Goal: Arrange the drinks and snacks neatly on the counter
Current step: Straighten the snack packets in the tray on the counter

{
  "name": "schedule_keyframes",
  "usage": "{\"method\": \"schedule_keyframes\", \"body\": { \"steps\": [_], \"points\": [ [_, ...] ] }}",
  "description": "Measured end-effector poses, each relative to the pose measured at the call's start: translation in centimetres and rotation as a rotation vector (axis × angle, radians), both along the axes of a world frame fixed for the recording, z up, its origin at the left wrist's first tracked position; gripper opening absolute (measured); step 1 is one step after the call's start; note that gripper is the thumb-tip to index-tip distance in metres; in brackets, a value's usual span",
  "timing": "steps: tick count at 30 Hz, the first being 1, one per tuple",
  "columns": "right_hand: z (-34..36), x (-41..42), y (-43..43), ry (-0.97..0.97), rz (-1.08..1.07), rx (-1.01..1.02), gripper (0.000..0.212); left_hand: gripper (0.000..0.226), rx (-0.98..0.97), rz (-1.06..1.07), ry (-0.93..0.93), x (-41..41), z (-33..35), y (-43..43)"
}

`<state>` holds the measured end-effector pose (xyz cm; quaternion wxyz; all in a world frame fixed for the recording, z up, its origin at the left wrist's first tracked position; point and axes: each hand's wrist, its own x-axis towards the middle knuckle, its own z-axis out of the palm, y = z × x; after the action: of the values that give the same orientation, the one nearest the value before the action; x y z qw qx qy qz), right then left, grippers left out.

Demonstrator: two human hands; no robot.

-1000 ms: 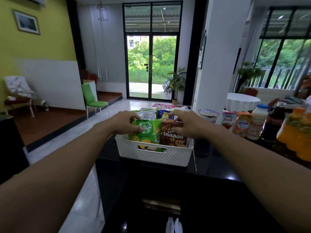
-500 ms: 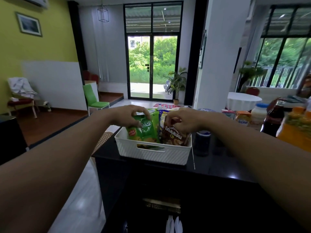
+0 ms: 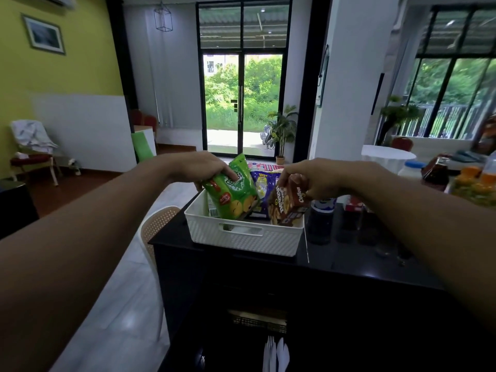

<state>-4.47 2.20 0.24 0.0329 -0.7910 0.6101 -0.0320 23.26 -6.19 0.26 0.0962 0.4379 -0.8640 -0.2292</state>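
**Inspector:** Both packets now stand higher and splayed apart; half a second ago they were upright, side by side. The left hand (image 3: pixel 204 167) pinches the green snack bag (image 3: pixel 233 194) by its top edge, and the bag leans toward 10 o'clock. Its lower end is still inside the white basket (image 3: pixel 241 237). The right hand (image 3: pixel 308 178) pinches the brown Collon box (image 3: pixel 288 204) at its upper corner. The box tips toward 2 o'clock, base inside the basket.

**Clerk:** Anything between them?

**Inspector:** A purple packet (image 3: pixel 261 183), at the basket's 12 o'clock. A dark bottle (image 3: pixel 320 218) stands on the black counter (image 3: pixel 349 259) just beside the basket, at 3 o'clock.

**Clerk:** Recommendation?

**Inspector:** My judgement: raise each packet straight up past the rim before swinging outward, since the box could clip that bottle. The bag will likely sag, so support it lower.
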Motion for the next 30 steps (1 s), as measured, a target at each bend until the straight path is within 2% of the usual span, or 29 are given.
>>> {"method": "schedule_keyframes", "body": {
  "steps": [3,7,9,14,16,18,21,25,30],
  "points": [
    [-0.5,-0.1,0.0,-0.037,0.009,-0.024,0.059,0.045,-0.05,-0.037,-0.044,-0.5,1.3,0.5],
    [-0.4,-0.1,-0.2,-0.05,0.011,-0.061,0.051,0.066,-0.233,-0.14,-0.184,-0.4,1.8,0.8],
    [-0.5,-0.2,-0.3,-0.042,-0.002,-0.057,0.05,0.053,-0.309,-0.167,-0.158,-0.4,1.1,0.9],
    [-0.7,-0.6,-0.6,-0.029,-0.015,-0.063,0.048,0.028,-0.436,-0.143,0.103,0.0,-0.2,0.4],
    [-0.6,-1.0,-0.7,0.015,-0.026,-0.121,0.049,0.018,-0.534,-0.166,0.109,0.4,0.2,0.3],
    [-0.5,-1.1,-0.8,0.08,-0.04,-0.192,0.052,0.018,-0.617,-0.193,0.072,0.7,0.6,0.1],
    [-0.6,-0.7,-1.1,0.118,-0.06,-0.227,0.055,0.019,-0.553,-0.19,0.044,1.1,0.9,-0.3],
    [-0.9,0.5,-1.7,0.036,-0.036,-0.204,0.041,0.011,-0.405,-0.118,-0.079,1.0,-0.2,-0.8],
    [-2.4,1.9,-2.3,0.034,-0.025,-0.211,0.04,0.01,-0.435,-0.088,-0.28,-0.6,-2.8,-1.2]
  ]
}}
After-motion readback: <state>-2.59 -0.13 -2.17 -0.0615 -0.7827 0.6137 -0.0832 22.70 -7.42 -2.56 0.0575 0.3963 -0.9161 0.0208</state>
